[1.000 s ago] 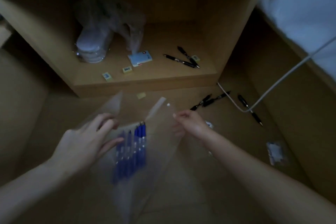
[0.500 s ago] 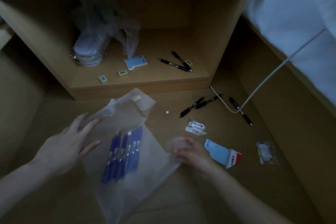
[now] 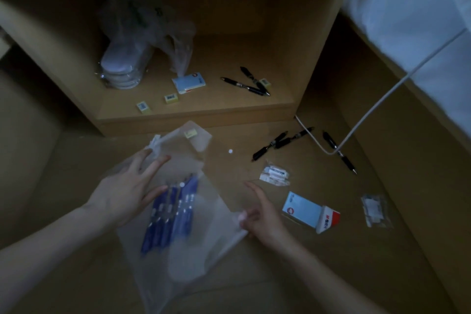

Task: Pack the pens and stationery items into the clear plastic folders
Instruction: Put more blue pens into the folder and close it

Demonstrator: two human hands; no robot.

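A clear plastic folder [image 3: 193,242] lies flat on the floor with several blue pens [image 3: 170,211] inside it. My left hand [image 3: 127,191] rests on the folder's upper left with fingers spread and straight, beside the pens. My right hand [image 3: 260,214] touches the folder's right edge with relaxed fingers. Loose black pens [image 3: 280,143] lie on the floor to the right, one more black pen [image 3: 339,153] under a cable. Two black pens [image 3: 244,83] sit on the low shelf. A sticky-note pad [image 3: 305,211] lies right of my right hand.
The wooden shelf [image 3: 204,115] holds another note pad [image 3: 188,83], small yellow erasers [image 3: 171,97] and a bagged stack of round items [image 3: 122,71]. Small clear packets [image 3: 275,176] [image 3: 374,210] lie on the floor. A white cable [image 3: 356,122] runs down from the bed [image 3: 420,7].
The folder, held up a second ago, now lies on the floor. My right hand dropped from its top edge to its right edge; my left hand shifted onto its upper left.
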